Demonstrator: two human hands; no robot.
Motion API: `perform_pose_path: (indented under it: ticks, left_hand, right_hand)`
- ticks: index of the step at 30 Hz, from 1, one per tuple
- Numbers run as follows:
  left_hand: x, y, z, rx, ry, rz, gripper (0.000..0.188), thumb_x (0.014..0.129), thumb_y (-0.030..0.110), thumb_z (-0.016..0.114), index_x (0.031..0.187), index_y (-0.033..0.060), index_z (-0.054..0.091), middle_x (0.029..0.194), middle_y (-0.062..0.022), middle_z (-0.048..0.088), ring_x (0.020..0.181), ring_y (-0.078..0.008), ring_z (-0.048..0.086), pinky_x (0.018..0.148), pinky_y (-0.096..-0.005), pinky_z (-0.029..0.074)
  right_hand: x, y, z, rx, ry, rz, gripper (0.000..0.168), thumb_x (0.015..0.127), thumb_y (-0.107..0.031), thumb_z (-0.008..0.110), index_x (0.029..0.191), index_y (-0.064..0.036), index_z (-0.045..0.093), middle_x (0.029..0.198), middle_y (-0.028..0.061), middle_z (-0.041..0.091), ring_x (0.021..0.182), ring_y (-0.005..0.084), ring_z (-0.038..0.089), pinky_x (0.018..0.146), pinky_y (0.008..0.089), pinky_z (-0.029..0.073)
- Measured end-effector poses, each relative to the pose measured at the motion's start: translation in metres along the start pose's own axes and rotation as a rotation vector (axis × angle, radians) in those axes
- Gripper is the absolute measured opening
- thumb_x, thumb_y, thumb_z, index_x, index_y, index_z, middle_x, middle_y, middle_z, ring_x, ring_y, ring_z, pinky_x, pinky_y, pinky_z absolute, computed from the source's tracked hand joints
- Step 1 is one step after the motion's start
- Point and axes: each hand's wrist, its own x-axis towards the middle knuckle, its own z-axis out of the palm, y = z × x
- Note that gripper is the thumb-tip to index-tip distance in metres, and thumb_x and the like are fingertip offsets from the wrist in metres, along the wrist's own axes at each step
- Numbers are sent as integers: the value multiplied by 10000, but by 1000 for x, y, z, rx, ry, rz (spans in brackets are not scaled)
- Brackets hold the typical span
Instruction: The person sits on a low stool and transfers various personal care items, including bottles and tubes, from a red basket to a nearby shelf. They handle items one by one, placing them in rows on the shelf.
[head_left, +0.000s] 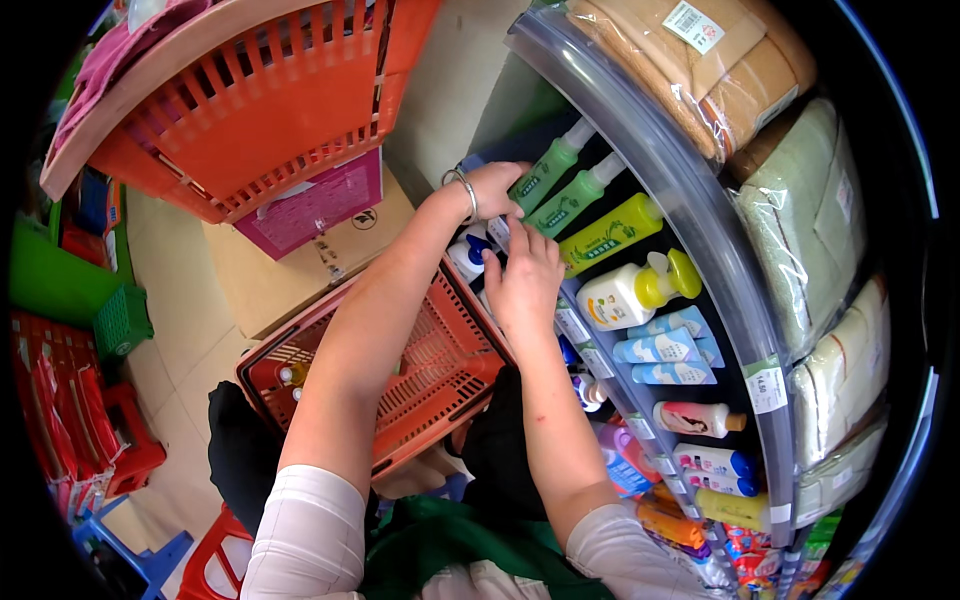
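My left hand (499, 191), with a silver bangle at its wrist, is at the near end of a store shelf, its fingers against a green bottle (547, 172). Just below it, my right hand (525, 277) touches the shelf's label edge beside a second green bottle (577, 201). Whether either hand grips anything is not clear. A yellow-green bottle (611, 234) lies right of my right hand, then a white pump bottle (616, 296) with a yellow pump. Blue-and-white tubes (664, 349) come after it. A white bottle with a blue cap (469, 255) shows below my hands.
A red plastic basket (435, 352) with small bottles stands under my forearms. Beyond it is a cardboard box (277, 277); a larger orange basket (262, 112) is at upper left. Packaged towels (795, 217) fill the upper shelf. A blue stool (142, 555) stands at lower left.
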Motion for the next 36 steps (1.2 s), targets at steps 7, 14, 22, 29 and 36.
perform_pose_path:
  ticks: [7,14,22,29,36]
  left_hand:
    - [10,-6,4,-13,-17,-33,555,677,92,727,1165,-24,489,1007,-201,627,941,-300,605,820,-324,471]
    - [25,-11,8,-83,-38,-34,599,672,82,732,1207,-10,479,1133,-186,592,1049,-271,570,894,-307,442]
    - [38,-11,11,-116,-73,-46,654,654,89,740,1243,14,466,1157,-163,585,1063,-255,557,918,-316,427]
    - [-8,-24,6,-42,456,133,491,645,86,715,1107,53,552,1007,-141,632,969,-270,596,850,-353,473]
    - [-190,-47,29,-320,486,-284,220,811,58,621,1025,27,584,949,-74,649,872,-129,604,802,-284,478]
  right_hand:
    - [6,7,6,15,-1,22,506,737,-155,672,1191,-7,506,1177,198,523,1046,349,485,879,433,398]
    - [8,13,10,100,-24,34,464,719,-114,682,1142,15,539,1177,255,504,1076,386,467,932,426,387]
    - [12,20,8,142,-5,31,443,727,-107,673,1130,18,541,1159,262,506,1074,403,460,941,428,380]
    - [-3,-5,3,287,9,-197,343,744,-61,616,1076,8,563,1143,227,508,1109,420,424,964,463,356]
    - [-55,-54,49,529,-594,-334,197,780,-106,606,940,8,592,933,204,607,942,365,562,857,419,436]
